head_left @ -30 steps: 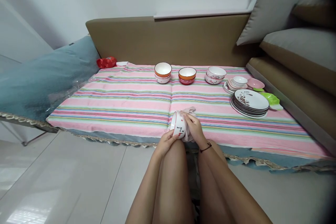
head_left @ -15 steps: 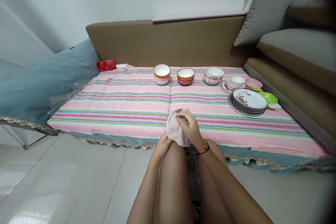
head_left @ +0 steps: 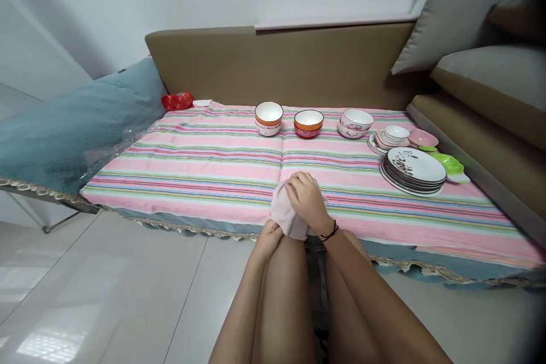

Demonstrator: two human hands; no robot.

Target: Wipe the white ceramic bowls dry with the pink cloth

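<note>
My right hand presses a pale pink cloth over something round just above my knees. The cloth covers that object entirely, so I cannot see it now. My left hand grips from underneath, its fingers curled against the cloth's lower edge. Both hands sit at the front edge of the striped pink sheet that covers the low bed.
At the back of the sheet stand stacked orange-rimmed bowls, an orange and red bowl and white patterned bowls. Right of them are small saucers, a stack of plates, a pink dish and a green dish. A teal cushion lies left.
One second ago a white bowl with red marks showed on its side between my hands. The cloth now wraps it fully, and my right hand has moved over the top.
</note>
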